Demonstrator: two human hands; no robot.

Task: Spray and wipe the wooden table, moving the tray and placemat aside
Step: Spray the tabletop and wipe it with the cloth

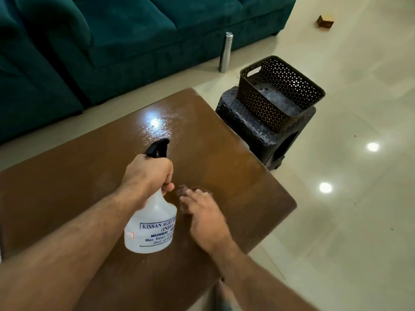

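The spray bottle [151,223] is gripped at frame centre by the left hand [149,173]; droplets [157,124] wet the table [224,176] above. A blurred cloth [186,191] lies under the flattened right hand [206,216]. Tray and placemat are unseen; wiping remains.

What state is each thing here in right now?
Spray bottle: upright, lifted, gripped by the left hand.
Table: wet with droplets at the far end.
Right hand: blurred, on a dark cloth.
Basket: tilted on a dark stool.
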